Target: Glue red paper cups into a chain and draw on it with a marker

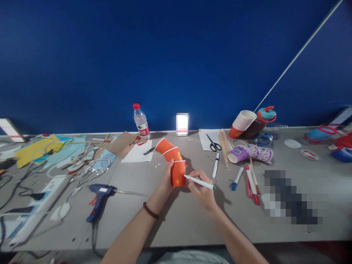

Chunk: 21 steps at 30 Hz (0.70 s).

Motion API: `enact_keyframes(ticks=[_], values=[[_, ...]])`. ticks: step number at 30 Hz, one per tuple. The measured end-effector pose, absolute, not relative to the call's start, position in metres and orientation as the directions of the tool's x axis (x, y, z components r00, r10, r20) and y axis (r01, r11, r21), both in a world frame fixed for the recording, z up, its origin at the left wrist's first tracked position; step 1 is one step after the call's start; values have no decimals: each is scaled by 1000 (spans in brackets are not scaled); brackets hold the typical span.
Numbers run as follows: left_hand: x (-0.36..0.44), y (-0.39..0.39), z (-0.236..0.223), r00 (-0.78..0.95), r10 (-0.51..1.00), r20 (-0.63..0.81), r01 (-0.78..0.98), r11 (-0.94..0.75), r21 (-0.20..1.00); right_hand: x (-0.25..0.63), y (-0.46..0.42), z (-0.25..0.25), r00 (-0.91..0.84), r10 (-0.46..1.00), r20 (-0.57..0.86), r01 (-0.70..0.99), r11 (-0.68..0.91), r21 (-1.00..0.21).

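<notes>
My left hand (167,176) is wrapped round the side of a curved chain of orange paper cups (178,174), joined end to end and bending up to the left. White rims mark the joints, and yellow lettering shows on the middle cup. In my right hand (202,190) is a white marker (200,182) with a green end, held like a pen. Its tip points left and meets or nearly meets the side of the nearest cup; I cannot tell which. Part of that cup is hidden behind my left fingers.
A blue glue gun (100,200) and a power strip (41,209) lie left with tangled cables. Behind stands a water bottle (141,123). To the right are scissors (215,146), wooden sticks (224,148), several markers (237,178), purple patterned cups (250,153) and stacked paper cups (242,124).
</notes>
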<state>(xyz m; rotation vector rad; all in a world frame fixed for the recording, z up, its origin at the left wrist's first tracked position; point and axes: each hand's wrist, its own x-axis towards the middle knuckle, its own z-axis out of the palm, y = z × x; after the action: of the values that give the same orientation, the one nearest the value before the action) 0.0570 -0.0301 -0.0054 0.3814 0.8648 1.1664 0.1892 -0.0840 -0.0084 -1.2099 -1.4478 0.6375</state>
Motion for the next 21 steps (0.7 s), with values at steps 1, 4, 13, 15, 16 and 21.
enact_keyframes(ticks=[1, 4, 13, 15, 16, 21], values=[[57, -30, -5, 131, 911, -390, -640, 379, 668, 189, -84, -9, 110, 915, 388, 329, 335, -883], [57, -30, -5, 131, 910, -393, -645, 380, 664, 190, -85, -10, 103, 916, 387, 326, 337, -883], [57, -31, -3, 134, 901, -413, -626, 400, 670, 189, -85, -10, 85, 908, 410, 324, 364, -873], [56, -31, -4, 132, 903, -409, -624, 396, 674, 189, -85, -8, 80, 905, 418, 329, 372, -868], [56, -31, -5, 132, 904, -407, -625, 394, 674, 189, -85, -8, 78, 903, 422, 331, 376, -866], [57, -31, -8, 136, 906, -400, -629, 391, 672, 189, -85, -7, 73, 894, 441, 331, 396, -857]])
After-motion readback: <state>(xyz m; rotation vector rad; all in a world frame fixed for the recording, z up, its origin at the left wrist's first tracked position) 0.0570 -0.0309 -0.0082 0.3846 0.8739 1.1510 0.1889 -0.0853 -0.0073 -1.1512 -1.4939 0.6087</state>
